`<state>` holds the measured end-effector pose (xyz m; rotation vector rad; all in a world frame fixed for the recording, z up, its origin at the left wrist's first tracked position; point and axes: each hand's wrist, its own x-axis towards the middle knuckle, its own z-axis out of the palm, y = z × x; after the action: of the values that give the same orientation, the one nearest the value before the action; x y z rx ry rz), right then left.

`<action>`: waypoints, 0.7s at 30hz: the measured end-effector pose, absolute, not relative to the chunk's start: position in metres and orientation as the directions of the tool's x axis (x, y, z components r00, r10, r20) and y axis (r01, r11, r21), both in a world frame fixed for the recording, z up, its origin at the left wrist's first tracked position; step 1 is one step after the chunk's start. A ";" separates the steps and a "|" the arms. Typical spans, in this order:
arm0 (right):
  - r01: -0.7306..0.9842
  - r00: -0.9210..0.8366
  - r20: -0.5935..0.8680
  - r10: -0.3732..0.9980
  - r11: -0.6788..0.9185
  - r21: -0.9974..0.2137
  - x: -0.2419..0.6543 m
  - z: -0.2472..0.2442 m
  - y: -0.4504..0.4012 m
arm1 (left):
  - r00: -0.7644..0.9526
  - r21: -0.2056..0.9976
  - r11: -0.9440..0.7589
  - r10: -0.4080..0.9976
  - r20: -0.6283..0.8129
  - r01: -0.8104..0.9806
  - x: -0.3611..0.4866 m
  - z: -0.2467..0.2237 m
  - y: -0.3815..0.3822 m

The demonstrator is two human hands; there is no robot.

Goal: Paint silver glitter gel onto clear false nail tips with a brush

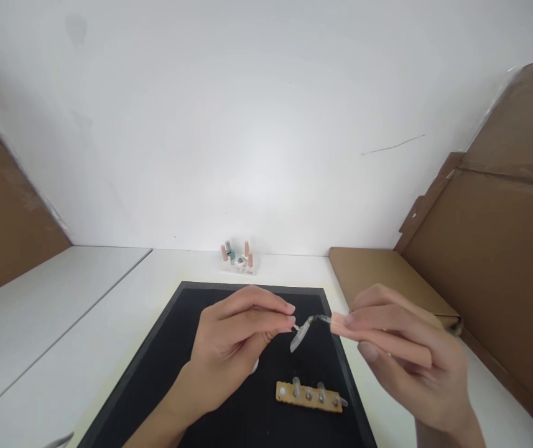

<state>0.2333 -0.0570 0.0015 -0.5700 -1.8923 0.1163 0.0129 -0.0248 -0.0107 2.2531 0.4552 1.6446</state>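
Note:
Thumb and fingers of my left hand [242, 330] are closed in a pinch at the base of a clear, whitish false nail tip [299, 338], held up above the black mat. What joins the tip to my fingers is mostly hidden. My right hand [410, 354] is closed around the peach cap of a nail polish brush [387, 343]. Its thin stem points left, and the dark bristle end meets the upper end of the nail tip. Below them lies a yellowish strip-shaped nail stand [310, 398] with several small posts and a clear tip or two on it.
A clear tray [253, 271] with several peach- and grey-capped polish bottles stands at the back against the white wall. The black mat [252, 410] lies on the white table. A white round object [255, 367] is partly behind my left hand. Cardboard [378, 274] lies at the right.

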 end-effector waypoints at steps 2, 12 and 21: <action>0.339 -0.254 0.861 0.441 0.874 -0.348 0.232 0.001 -0.058 | 0.272 0.450 -0.890 0.451 0.850 0.069 0.012 -0.012 -0.023; 0.262 -0.335 0.859 0.387 0.914 -0.309 0.218 0.010 -0.058 | 0.203 0.560 -0.828 0.554 0.807 0.032 0.022 -0.006 -0.019; 0.335 -0.206 0.870 0.447 0.868 -0.367 0.230 -0.002 -0.059 | 0.167 0.706 -0.703 0.689 0.705 -0.081 0.017 -0.013 -0.016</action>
<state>0.2297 -0.0589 -0.0023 -0.5905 -1.8133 0.1138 0.0170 -0.0163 -0.0128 1.8293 0.5761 1.5986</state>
